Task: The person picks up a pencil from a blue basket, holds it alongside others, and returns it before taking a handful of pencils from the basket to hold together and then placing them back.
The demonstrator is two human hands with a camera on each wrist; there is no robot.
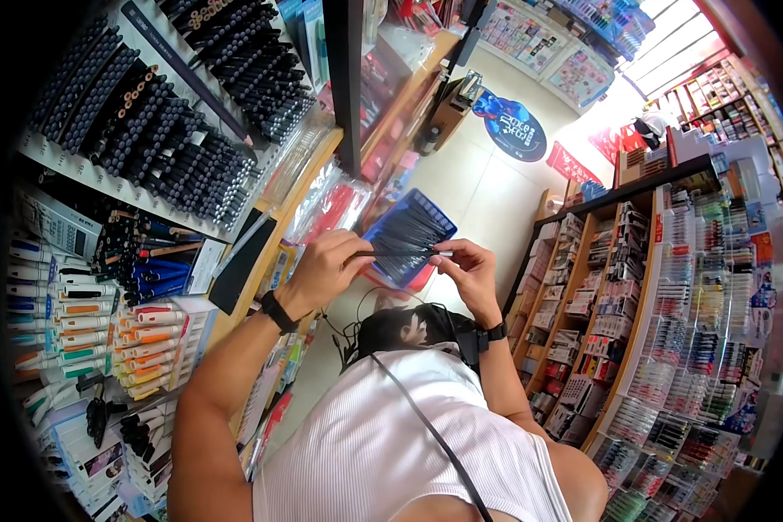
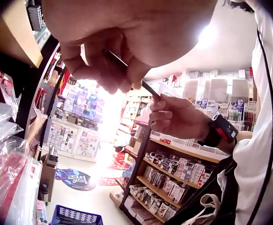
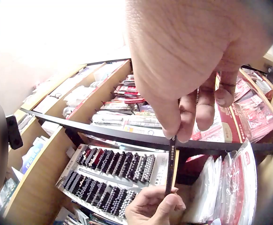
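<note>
A slim black pencil [image 1: 396, 253] with pale lettering along its side is stretched level between both hands. My left hand [image 1: 329, 268] pinches one end between thumb and fingers. At the other end, my right hand [image 1: 470, 274] holds it in its fingertips. The right wrist view shows the printed side of the pencil [image 3: 170, 164], with the left hand [image 3: 148, 206] below. Below the hands in the head view is a blue basket [image 1: 446, 228] holding many dark pencils; its slotted rim [image 2: 77, 212] also shows in the left wrist view.
A tiered display [image 1: 117, 178] of dark pencils stands on the left, above rows of markers [image 1: 152, 335]. Shelves of boxed goods [image 1: 574, 304] and a pen rack [image 1: 683, 322] line the right side. Plastic-wrapped packs [image 1: 331, 204] lie near the left hand. A round blue sign [image 1: 515, 126] marks the floor.
</note>
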